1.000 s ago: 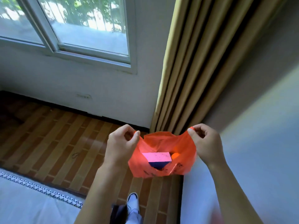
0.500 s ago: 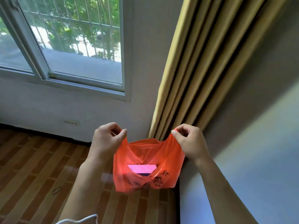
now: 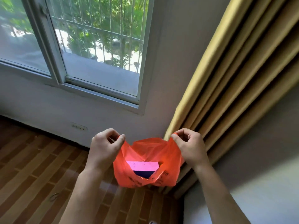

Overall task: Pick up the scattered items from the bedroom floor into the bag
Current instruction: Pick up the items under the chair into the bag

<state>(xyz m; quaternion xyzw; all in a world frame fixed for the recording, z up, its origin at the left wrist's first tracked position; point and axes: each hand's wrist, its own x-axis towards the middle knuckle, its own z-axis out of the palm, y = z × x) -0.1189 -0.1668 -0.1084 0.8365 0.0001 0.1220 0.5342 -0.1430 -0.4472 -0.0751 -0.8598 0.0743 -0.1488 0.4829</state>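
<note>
Left hand [image 3: 103,147] and right hand [image 3: 191,147] each pinch a top edge of the orange bag [image 3: 168,159], mouth held open. Pink-and-navy box [image 3: 142,166] sits inside, above the wood floor [image 3: 32,167].

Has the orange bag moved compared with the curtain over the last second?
Cannot tell for sure: the camera tilted up. The orange bag stays beside the curtain's lower edge, held open by the left hand and right hand.

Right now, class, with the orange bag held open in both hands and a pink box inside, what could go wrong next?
1. The left hand and right hand only pinch the thin edges of the orange bag; the plastic might slip or tear under load.
2. The pink box has corners that may poke through.
3. A small ring-like item lies on the wooden floor and could be missed.
</note>
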